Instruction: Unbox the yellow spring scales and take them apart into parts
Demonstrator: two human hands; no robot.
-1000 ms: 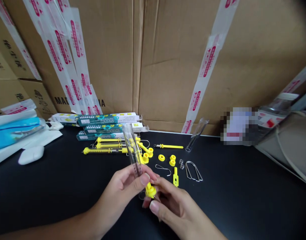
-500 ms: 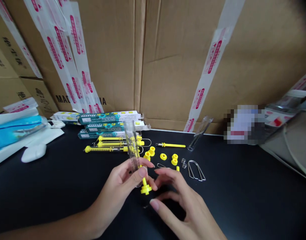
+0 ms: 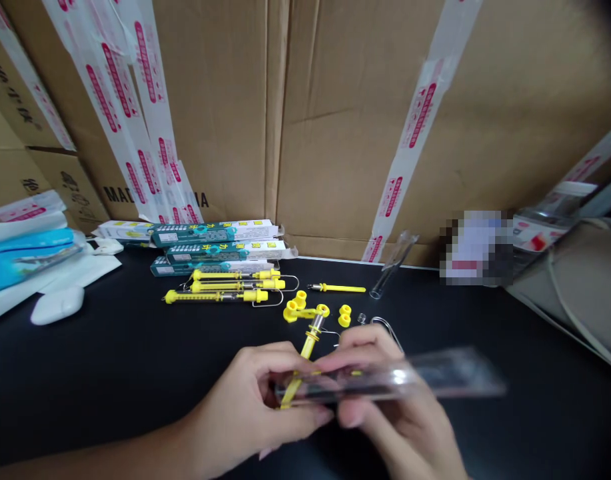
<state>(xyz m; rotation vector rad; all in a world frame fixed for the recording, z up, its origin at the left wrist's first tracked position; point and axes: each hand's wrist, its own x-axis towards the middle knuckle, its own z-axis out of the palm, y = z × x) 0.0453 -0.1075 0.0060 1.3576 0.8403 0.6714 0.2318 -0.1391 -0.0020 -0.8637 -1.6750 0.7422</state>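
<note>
My left hand (image 3: pixel 265 393) is closed around a yellow rod (image 3: pixel 308 345) whose metal spring end points away from me over the table. Across it lies a clear plastic tube (image 3: pixel 425 375), nearly level and motion-blurred, held by my right hand (image 3: pixel 390 407) between thumb and fingers. The tube's left end meets my left fingers; whether the rod is inside it I cannot tell. Just beyond my hands are yellow caps (image 3: pixel 296 304), more small yellow fittings (image 3: pixel 344 315), a small coil spring (image 3: pixel 362 319) and a bent metal hook (image 3: pixel 385 327), partly hidden by my right hand.
Assembled yellow spring scales (image 3: pixel 230 287) lie before stacked green-and-white boxes (image 3: pixel 220 250). A loose yellow rod (image 3: pixel 342 289) and another clear tube (image 3: pixel 392 267) are farther back. A white case (image 3: pixel 58 305) sits left, a bottle (image 3: pixel 550 220) right. Cardboard (image 3: pixel 335 133) walls off the back.
The clear tube has swung from upright in my left hand to nearly level, and my right hand has closed on it. The yellow rod's spring end now shows beyond my left fingers.
</note>
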